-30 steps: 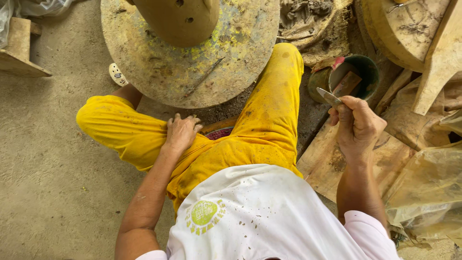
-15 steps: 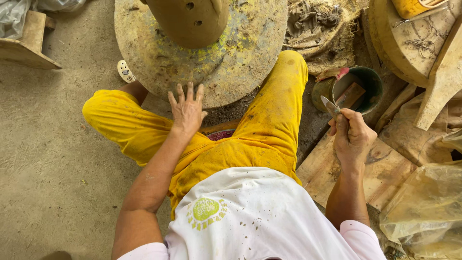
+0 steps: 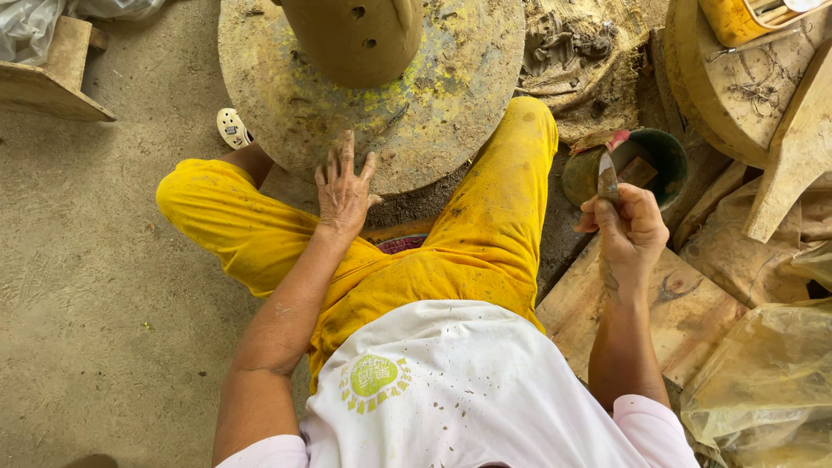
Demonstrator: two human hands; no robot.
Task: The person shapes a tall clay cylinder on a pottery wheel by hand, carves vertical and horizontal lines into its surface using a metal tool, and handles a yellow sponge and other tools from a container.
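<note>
My left hand (image 3: 344, 188) lies flat with fingers spread on the near edge of a round, clay-smeared wheel (image 3: 451, 95). A tall brown clay pot (image 3: 351, 39) with small holes stands on that wheel. My right hand (image 3: 628, 232) is shut on a thin metal blade (image 3: 607, 176), held point up beside a small green bucket (image 3: 663, 160). I sit on the ground in yellow trousers (image 3: 468, 251), knees spread around the wheel.
A wooden board (image 3: 685, 321) lies under my right arm. Clear plastic sheeting (image 3: 767, 390) lies at the right. Another wooden disc (image 3: 737, 95) and a yellow container (image 3: 737, 22) sit at the top right. A wooden block (image 3: 52, 78) rests at the top left. A sandal (image 3: 232, 128) lies by the wheel.
My left hand has lifted off my thigh and moved forward onto the wheel's edge. My right hand, still holding the blade, has shifted slightly toward the bucket.
</note>
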